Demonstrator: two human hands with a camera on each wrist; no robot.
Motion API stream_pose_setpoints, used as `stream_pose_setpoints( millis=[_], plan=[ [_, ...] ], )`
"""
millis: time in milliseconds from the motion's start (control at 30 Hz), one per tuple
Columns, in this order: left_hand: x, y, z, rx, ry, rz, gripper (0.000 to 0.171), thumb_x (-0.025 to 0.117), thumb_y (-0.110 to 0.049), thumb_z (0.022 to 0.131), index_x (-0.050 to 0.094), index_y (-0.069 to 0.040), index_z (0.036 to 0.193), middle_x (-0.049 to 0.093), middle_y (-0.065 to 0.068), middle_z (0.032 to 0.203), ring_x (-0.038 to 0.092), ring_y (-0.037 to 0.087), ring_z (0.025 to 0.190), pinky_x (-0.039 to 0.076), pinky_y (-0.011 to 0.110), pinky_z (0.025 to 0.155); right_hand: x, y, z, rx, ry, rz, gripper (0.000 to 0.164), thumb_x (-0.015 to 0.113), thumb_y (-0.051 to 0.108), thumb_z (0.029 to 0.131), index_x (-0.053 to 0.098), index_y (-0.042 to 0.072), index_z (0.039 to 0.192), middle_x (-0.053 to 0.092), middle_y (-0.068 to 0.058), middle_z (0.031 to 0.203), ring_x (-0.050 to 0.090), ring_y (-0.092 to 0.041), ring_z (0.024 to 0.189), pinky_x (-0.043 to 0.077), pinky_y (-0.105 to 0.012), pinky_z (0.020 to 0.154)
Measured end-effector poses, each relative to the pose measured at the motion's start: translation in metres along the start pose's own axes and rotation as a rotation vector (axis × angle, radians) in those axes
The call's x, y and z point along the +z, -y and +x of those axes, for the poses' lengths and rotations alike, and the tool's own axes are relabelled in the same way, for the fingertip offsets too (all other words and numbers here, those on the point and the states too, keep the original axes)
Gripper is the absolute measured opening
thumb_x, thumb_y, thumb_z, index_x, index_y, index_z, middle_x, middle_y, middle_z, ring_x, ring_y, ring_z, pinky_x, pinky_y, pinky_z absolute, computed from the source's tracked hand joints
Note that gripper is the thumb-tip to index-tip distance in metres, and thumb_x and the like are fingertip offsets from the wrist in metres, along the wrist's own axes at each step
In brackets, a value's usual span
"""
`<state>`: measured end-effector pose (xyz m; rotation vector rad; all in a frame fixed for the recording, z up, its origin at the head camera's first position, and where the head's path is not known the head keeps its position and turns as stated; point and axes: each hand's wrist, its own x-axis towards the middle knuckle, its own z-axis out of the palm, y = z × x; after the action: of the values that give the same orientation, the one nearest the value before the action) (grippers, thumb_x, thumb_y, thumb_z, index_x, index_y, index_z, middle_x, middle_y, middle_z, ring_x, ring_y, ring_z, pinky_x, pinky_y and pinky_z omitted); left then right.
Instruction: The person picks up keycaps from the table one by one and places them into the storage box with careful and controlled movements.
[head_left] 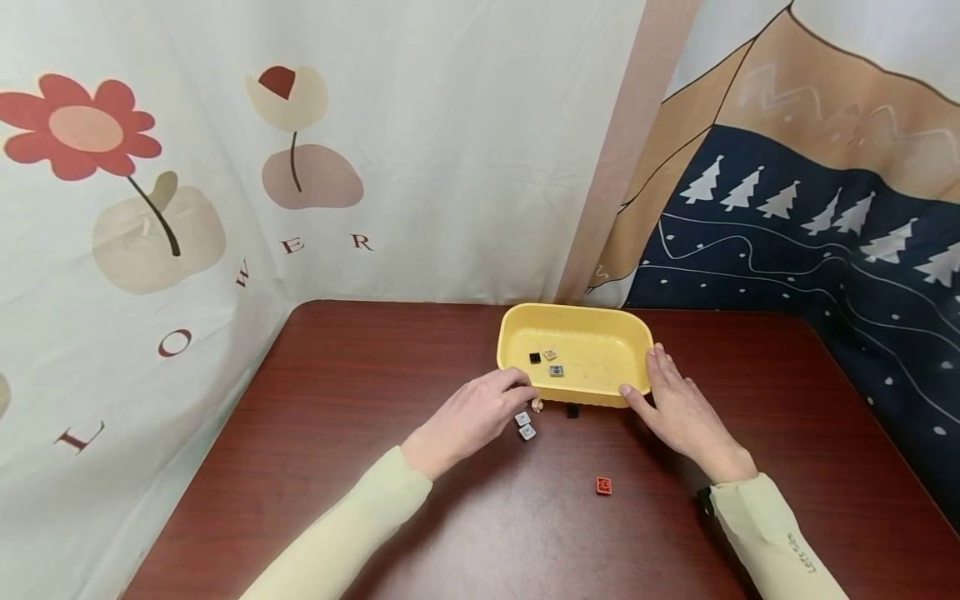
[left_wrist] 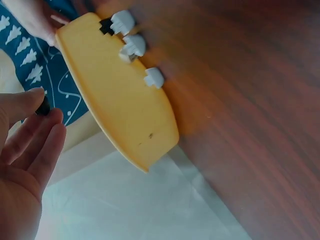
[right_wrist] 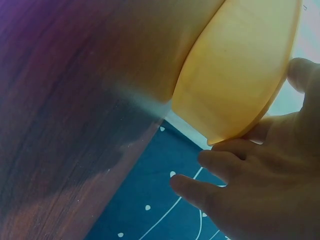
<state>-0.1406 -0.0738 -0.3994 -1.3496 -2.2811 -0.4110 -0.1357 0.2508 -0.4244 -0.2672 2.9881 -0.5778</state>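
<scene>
My left hand (head_left: 480, 412) is at the front left of a yellow plastic tray (head_left: 592, 312). Between thumb and fingertip it pinches a small black piece (left_wrist: 43, 106), mostly covered by the fingers. Just by this hand on the table are two pale grey square keycap-like pieces (head_left: 527, 432) and a beige piece (head_left: 537, 406). A black piece (head_left: 572, 411) sits close to the tray's front wall. My right hand (head_left: 682, 412) rests against the tray's right end, fingers extended along the outside and thumb at the front rim.
Inside the tray are a black piece (head_left: 535, 358), a beige one (head_left: 550, 354) and a grey one (head_left: 557, 371). A red square piece (head_left: 603, 486) lies nearer the front on the dark wood table (head_left: 360, 358). Printed curtains (head_left: 450, 150) hang behind the table.
</scene>
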Motion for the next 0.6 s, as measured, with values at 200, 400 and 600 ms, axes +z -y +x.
stream_pose_setpoints(
  millis=[200, 400, 600],
  plan=[
    [0.004, 0.007, 0.014, -0.027, -0.051, -0.054, 0.019, 0.07, -0.003, 0.088, 0.072, -0.007, 0.106, 0.06, 0.002, 0.103, 0.06, 0.013, 0.092, 0.049, 0.023, 0.081, 0.0, 0.0, -0.001, -0.005, -0.004, -0.004, 0.096, 0.033, 0.066, 0.095, 0.004, -0.005, 0.152, -0.001, -0.022, 0.159, 0.009, -0.041, 0.144, 0.017, -0.064, 0.107],
    [0.009, 0.012, 0.025, -0.071, -0.033, -0.084, 0.021, 0.068, -0.002, 0.089, 0.071, -0.01, 0.109, 0.06, 0.0, 0.105, 0.06, 0.011, 0.093, 0.047, 0.021, 0.081, 0.0, 0.001, -0.001, -0.008, -0.008, -0.005, 0.096, 0.033, 0.066, 0.095, 0.004, -0.005, 0.152, -0.001, -0.022, 0.159, 0.009, -0.041, 0.144, 0.018, -0.064, 0.107],
    [0.016, 0.017, 0.036, -0.101, -0.018, -0.084, 0.019, 0.066, -0.004, 0.091, 0.071, -0.01, 0.109, 0.06, 0.0, 0.103, 0.061, 0.01, 0.092, 0.048, 0.021, 0.079, 0.0, 0.001, -0.001, -0.006, -0.003, 0.002, 0.096, 0.033, 0.066, 0.095, 0.003, -0.005, 0.152, -0.004, -0.021, 0.159, 0.008, -0.04, 0.144, 0.017, -0.064, 0.107]
  ],
)
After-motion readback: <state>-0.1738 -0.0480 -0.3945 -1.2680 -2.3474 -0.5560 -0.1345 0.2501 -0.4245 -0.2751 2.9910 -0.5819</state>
